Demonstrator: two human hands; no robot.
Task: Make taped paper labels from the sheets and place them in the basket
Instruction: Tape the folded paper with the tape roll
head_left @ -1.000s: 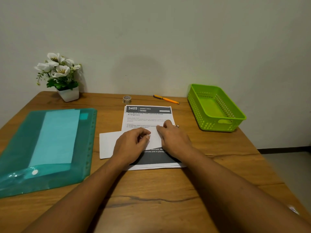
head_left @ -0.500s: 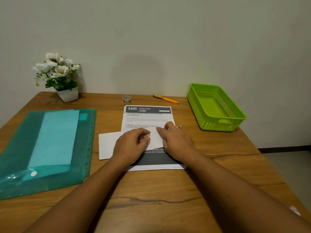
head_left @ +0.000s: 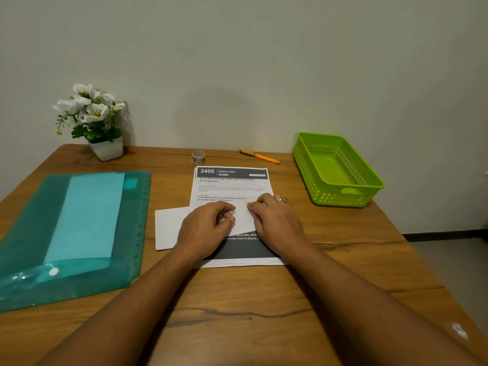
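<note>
Both left hand [head_left: 208,225] and right hand [head_left: 274,223] are pinching the white slip [head_left: 169,225], lying crosswise on the printed sheet [head_left: 232,186]; the tape roll [head_left: 198,156] is sitting beyond that sheet, nearer the left hand.

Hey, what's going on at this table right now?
A person is working a blank white paper with both hands, the left hand and right hand curled on it close together, as if folding or tearing it. It lies across a printed sheet on the wooden table. The tape roll and the orange pen lie untouched near the wall, and the green basket holds no labels yet.
</note>
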